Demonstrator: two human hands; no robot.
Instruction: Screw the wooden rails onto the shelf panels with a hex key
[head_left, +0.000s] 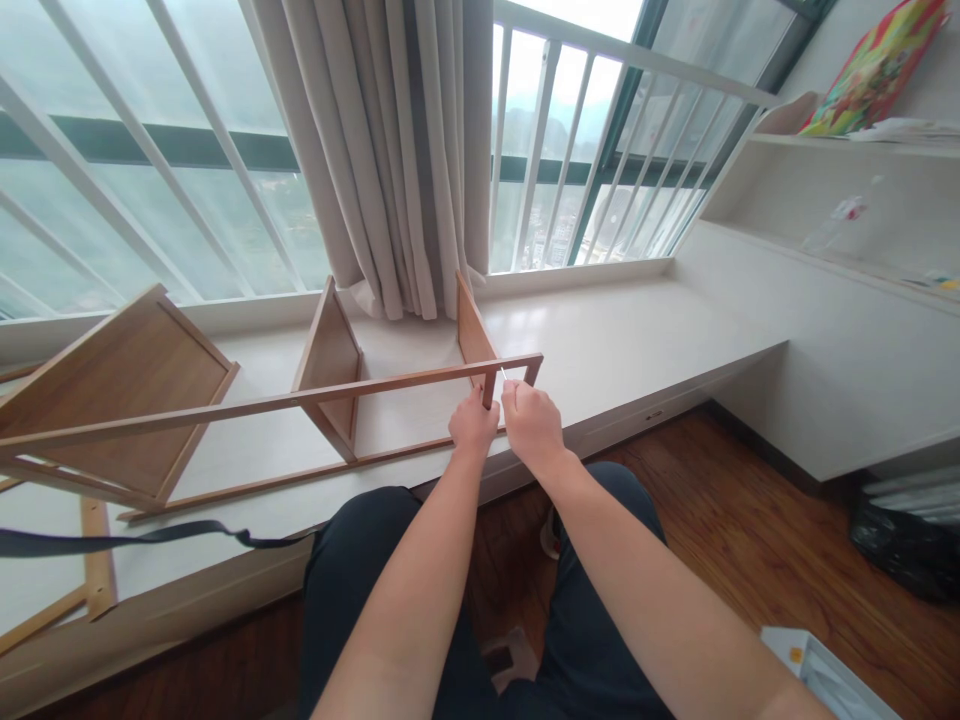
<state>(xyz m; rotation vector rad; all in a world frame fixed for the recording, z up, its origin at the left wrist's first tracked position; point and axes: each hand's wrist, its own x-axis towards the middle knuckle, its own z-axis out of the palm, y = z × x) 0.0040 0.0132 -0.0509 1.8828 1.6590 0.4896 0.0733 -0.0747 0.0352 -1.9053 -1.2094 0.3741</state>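
Note:
A wooden shelf frame [405, 380] lies on its side along the white window ledge, with several square shelf boards standing between its rails. My left hand [473, 424] is closed round a short wooden piece at the frame's right end, below the shelf board [475, 325] there. Close to its right, my right hand [534, 418] is closed in a pinch. A thin, pale, metal-looking rod [503, 375] sticks up from those fingers beside the frame's end; the rest of it is hidden in the hand.
A dark strap [150, 540] crosses the ledge at left, near a loose-looking wooden piece [97, 560]. The curtain [397, 150] hangs behind the frame. At right stand white shelves [810, 250] with a clear bottle [840, 225]. A black bag [907, 540] and a white box [817, 665] are on the floor.

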